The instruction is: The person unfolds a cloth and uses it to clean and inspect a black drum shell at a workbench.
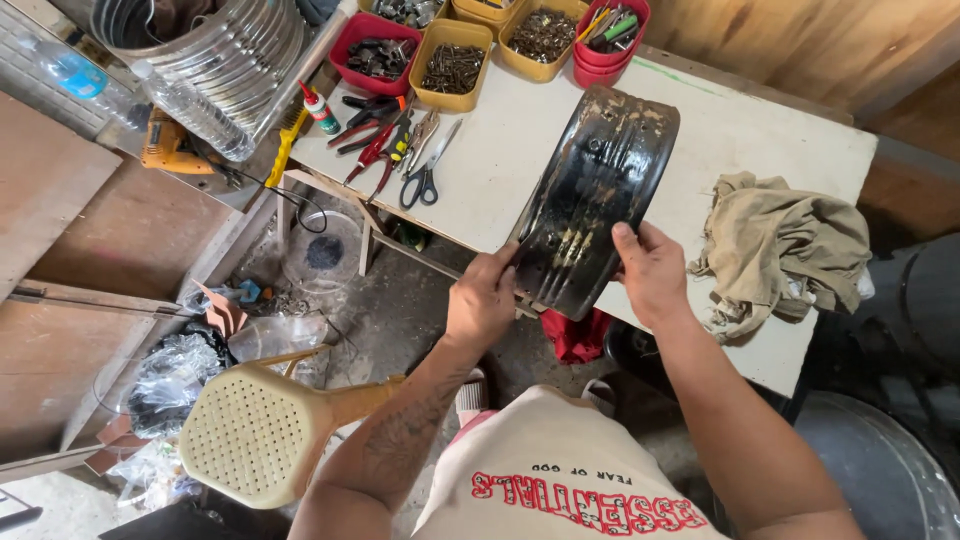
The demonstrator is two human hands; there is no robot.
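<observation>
A small glue bottle (320,109) with a red cap and a green-and-white label lies at the left edge of the white worktable (520,150), beside the pliers. On the shelf at upper left lie two clear plastic water bottles: one with a blue label (75,72), the other unlabelled (190,110). No signs or screens are in view.

I hold the rim (598,200) on edge over the desk (740,140), my left hand (482,300) on its left side, my right hand (650,272) on its right. A rag (785,250) lies right of it. Behind it stand bins (452,65); pliers and scissors (425,175) lie left. A stool (262,432) sits on the floor at my left.
</observation>
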